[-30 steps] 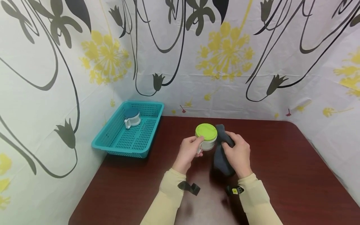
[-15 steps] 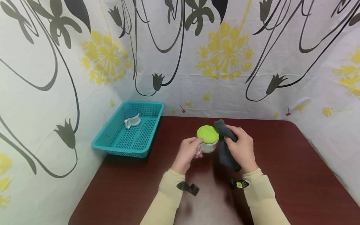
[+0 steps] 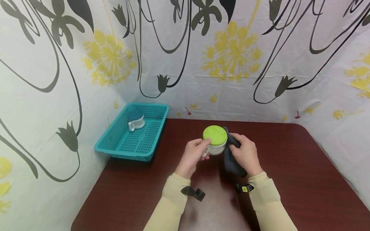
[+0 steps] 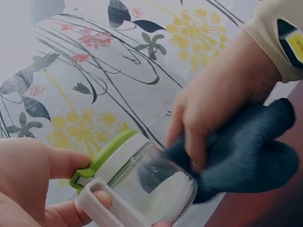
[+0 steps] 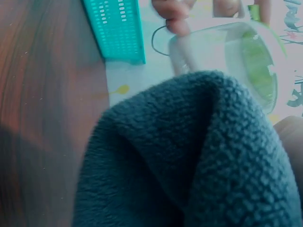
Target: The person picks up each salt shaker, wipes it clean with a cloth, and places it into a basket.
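Observation:
A clear glass jar (image 4: 156,184) with a green lid (image 3: 215,135) and a white handle is held above the table by my left hand (image 3: 194,154). The thumb lies at the lid's edge and the fingers go round the handle (image 4: 106,208). My right hand (image 3: 245,154) grips a dark blue-grey cloth (image 3: 231,162), fuzzy in the right wrist view, against the jar's right side. Part of the cloth (image 4: 251,156) hangs in folds below the fingers. In the left wrist view the right fingertips (image 4: 196,158) press the cloth close to the jar's base.
At the back left of the dark red table (image 3: 138,199) stands a turquoise basket (image 3: 124,154). In it sits a second jar (image 3: 138,123) with a blue lid and white handle. A patterned sheet (image 3: 179,64) hangs behind and along the sides.
My left hand and the jar have shifted slightly right. The right hand moved out to the right with the cloth, then back in against the jar.

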Available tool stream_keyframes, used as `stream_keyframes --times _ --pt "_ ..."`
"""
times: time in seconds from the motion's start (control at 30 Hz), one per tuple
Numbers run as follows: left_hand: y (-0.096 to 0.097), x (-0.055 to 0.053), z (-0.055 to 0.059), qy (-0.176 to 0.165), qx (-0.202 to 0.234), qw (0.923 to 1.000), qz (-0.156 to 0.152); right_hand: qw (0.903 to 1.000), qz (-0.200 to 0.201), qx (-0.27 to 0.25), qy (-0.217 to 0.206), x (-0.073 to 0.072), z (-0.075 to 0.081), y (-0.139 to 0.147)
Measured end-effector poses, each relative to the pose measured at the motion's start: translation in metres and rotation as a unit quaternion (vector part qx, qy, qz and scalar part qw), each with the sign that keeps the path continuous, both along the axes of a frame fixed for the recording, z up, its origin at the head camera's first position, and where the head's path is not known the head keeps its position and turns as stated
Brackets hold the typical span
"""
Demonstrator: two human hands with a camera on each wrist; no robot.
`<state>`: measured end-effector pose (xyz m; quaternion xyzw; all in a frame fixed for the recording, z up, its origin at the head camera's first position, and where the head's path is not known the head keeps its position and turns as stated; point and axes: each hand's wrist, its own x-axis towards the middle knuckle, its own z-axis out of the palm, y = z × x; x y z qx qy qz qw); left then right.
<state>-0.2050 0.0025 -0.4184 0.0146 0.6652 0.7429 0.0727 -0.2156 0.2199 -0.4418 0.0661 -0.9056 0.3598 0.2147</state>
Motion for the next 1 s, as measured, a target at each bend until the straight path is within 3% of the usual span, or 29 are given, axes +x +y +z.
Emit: stream_keyframes --times 0.2,0.67,1.0 --pt "-0.002 -0.001 0.000 -0.009 0.003 0.9999 0.003 0.9997 0.001 0.014 -0.018 -0.002 -0.007 0.001" --pt "-0.002 -0.005 -0.008 -0.018 -0.001 0.9997 0.013 0.9989 0.015 -0.019 -0.040 -0.003 -0.013 0.001" --pt "-0.005 -0.008 -0.013 -0.015 -0.023 0.9994 0.020 0.9994 0.025 -0.014 -0.021 -0.003 -0.004 0.005"
